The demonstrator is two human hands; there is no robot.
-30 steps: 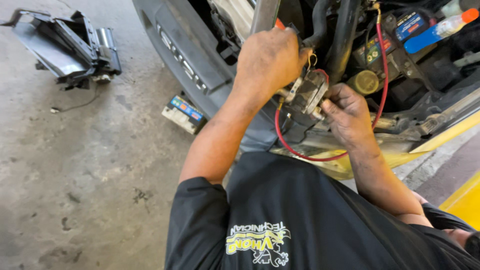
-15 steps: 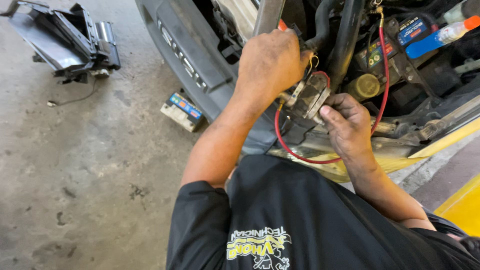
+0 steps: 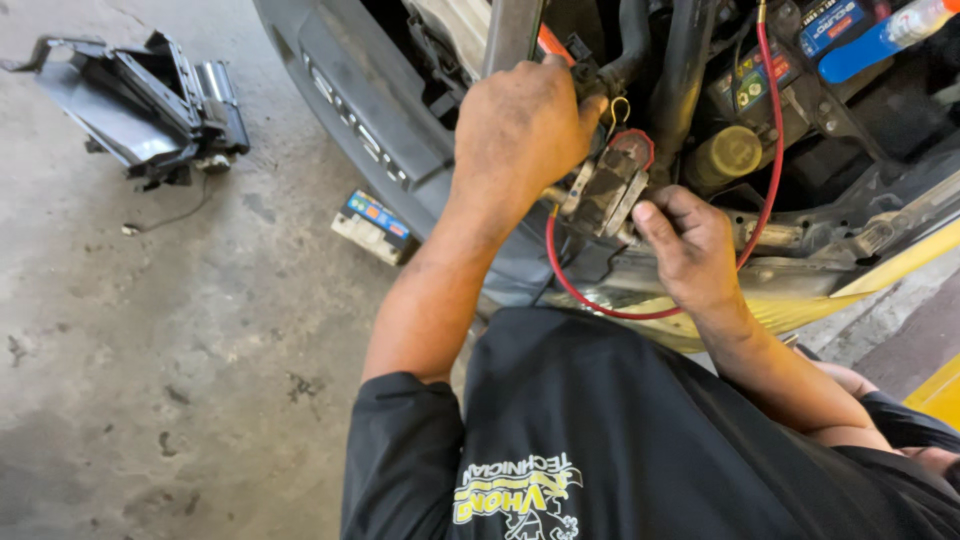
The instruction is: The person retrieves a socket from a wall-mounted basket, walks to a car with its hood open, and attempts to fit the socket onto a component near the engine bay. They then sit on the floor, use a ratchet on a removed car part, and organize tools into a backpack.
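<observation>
Left hand (image 3: 520, 130) clenched over top of dark metal part (image 3: 603, 190), right hand (image 3: 690, 245) pinching its lower end, long axis tilted up-right, red cable (image 3: 770, 170) looping beneath both grips

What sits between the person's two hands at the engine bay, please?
In the head view, a grey metal part with a red cap sits between the left hand and right hand; both hands touch it.

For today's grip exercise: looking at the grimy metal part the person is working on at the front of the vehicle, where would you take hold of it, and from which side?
Probably by the flat long sides of the metal part, coming from below right as the right hand does. The left hand covers its top, the hoses crowd in behind, and the red cable loops round the lower right.
</observation>
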